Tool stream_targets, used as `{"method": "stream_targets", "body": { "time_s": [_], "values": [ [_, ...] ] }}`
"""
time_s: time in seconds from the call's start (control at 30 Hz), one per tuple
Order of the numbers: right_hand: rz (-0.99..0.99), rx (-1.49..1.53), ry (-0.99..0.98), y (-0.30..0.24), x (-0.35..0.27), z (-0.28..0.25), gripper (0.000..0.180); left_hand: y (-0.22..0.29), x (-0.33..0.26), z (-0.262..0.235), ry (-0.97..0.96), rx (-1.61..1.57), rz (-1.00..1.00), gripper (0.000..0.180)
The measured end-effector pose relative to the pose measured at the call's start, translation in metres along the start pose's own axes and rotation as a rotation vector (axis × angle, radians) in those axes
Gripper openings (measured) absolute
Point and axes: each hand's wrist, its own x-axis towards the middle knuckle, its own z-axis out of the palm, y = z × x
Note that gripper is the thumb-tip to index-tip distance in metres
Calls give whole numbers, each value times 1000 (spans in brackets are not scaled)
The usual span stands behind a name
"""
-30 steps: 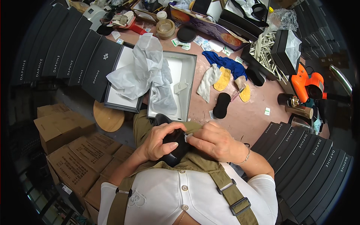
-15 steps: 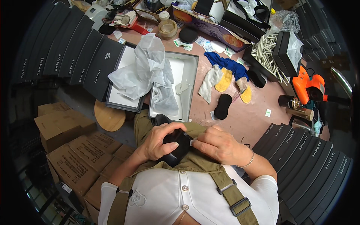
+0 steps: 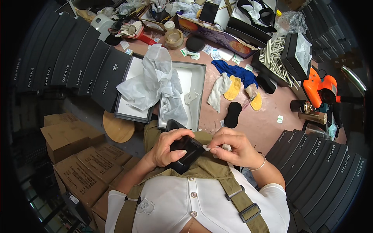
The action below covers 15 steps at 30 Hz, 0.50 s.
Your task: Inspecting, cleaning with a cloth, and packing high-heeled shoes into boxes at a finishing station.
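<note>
From my end I've got the left hand [image 3: 165, 150] half-curled round a black shoe [image 3: 189, 153] above the olive overalls [image 3: 206, 166]. My right hand [image 3: 231, 147]'s fingertips are pinched on a white wad [image 3: 206, 148], cloth or tissue, right by the shoe's edge.

The shoe [image 3: 189, 150] sits between left hand [image 3: 168, 148] and right hand [image 3: 235, 147]; beyond it, tissue paper [image 3: 149, 75] lies across an open box [image 3: 187, 79] and its lid [image 3: 131, 112]. Right of these lies a cloth [image 3: 234, 71] — farther right, a tray [image 3: 268, 70] with sticks [image 3: 274, 54]. Cartons [image 3: 83, 171] stand left.
</note>
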Motion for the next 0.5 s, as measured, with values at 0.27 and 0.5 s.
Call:
{"method": "stream_targets", "body": {
  "time_s": [0.27, 0.5],
  "values": [
    [69, -46, 12, -1, 4, 13, 9, 15, 3, 2, -29, 221, 52, 54],
    [-47, -152, -46, 1, 15, 11, 12, 10, 0, 8, -29, 166, 4, 55]
  ]
}}
